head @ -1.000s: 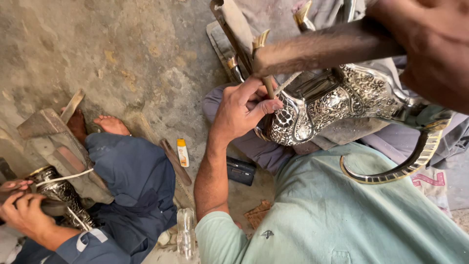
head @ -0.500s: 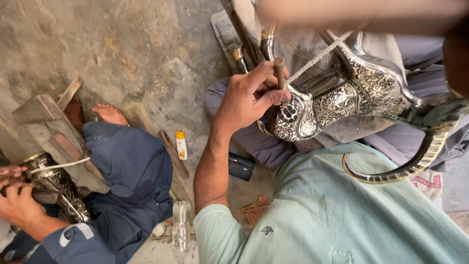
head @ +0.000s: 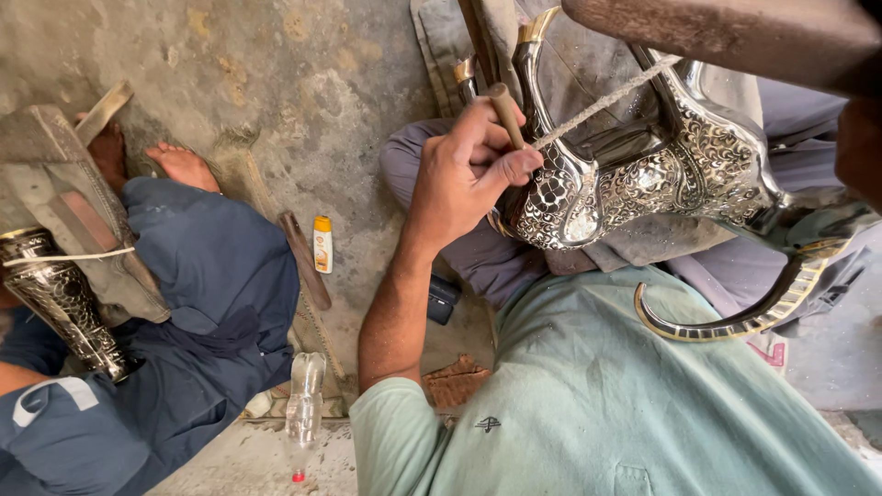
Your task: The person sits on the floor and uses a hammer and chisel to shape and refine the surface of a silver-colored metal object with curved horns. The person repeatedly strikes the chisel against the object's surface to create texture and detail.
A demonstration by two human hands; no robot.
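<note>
The left hand (head: 473, 179) pinches a slim wooden-handled punch (head: 506, 114) against the engraved metal ewer (head: 643, 174) lying across the lap. This reads as chasing the pattern; the next move calls for a steady tip and a square blow. The ewer's long axis runs from nine to three o'clock, its curved spout (head: 735, 312) hooking toward five. At one o'clock, the right hand (head: 864, 147) grips a wooden mallet (head: 726, 32).

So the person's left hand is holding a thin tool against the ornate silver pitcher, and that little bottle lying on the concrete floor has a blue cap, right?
Not quite: the small white bottle has an orange-yellow cap, not blue. The head view shows it lying on the concrete floor. The rest holds: the left hand grips a thin brown-handled tool against the ornate silver pitcher.
</note>
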